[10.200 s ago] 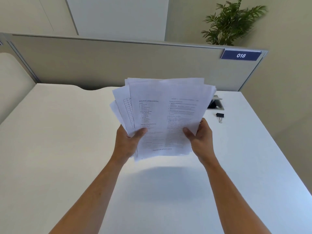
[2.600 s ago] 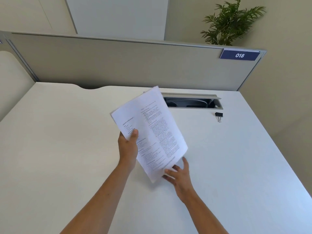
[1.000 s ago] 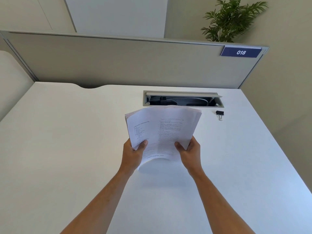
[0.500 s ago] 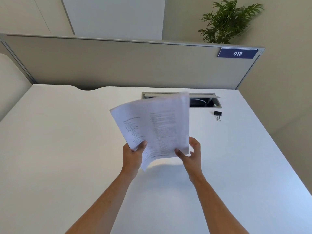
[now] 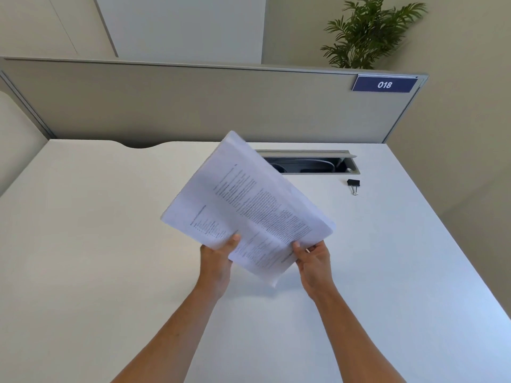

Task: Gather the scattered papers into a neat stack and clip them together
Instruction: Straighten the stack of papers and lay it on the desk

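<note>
A stack of white printed papers [image 5: 249, 205] is held above the white desk [image 5: 96, 244], turned diagonally with one corner pointing down toward the desk. My left hand [image 5: 217, 261] grips its lower left edge, thumb on the top sheet. My right hand [image 5: 313, 262] holds the lower right edge, thumb on the front. The sheets' edges look roughly aligned. A small black binder clip [image 5: 353, 185] lies on the desk at the far right, apart from both hands.
An open cable tray slot [image 5: 318, 163] with cables inside is sunk into the desk's far edge, partly hidden by the papers. A grey partition [image 5: 193, 106] with a blue "018" label [image 5: 384, 84] stands behind the desk. A potted plant [image 5: 367, 31] rises beyond it.
The stack has rotated from upright to a diagonal tilt with a corner pointing down. Both hands shifted their grip along the lower edges. The binder clip has not moved.
</note>
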Demonstrator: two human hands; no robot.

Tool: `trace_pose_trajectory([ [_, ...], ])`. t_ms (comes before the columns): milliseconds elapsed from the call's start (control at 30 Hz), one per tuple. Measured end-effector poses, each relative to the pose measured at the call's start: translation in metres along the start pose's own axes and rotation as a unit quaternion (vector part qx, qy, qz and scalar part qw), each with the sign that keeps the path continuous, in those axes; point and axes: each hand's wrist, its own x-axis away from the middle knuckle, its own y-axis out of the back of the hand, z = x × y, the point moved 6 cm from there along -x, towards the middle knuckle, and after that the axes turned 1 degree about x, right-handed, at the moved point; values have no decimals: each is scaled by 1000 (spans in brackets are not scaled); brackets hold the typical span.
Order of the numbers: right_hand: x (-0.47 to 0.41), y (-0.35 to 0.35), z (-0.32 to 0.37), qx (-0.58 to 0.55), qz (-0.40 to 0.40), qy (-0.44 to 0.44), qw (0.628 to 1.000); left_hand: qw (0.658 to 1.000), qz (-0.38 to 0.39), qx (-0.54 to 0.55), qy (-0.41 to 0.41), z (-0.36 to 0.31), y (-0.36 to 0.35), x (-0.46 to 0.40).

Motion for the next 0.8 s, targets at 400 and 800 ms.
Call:
trace_pose_trajectory([
  [400,-38,36,67,197,-14,91,976,957,50,-280,-51,-71,37,-41],
  [800,-24,27,31,272,-7,77,959,936,-10,-346,-73,-20,57,-27],
])
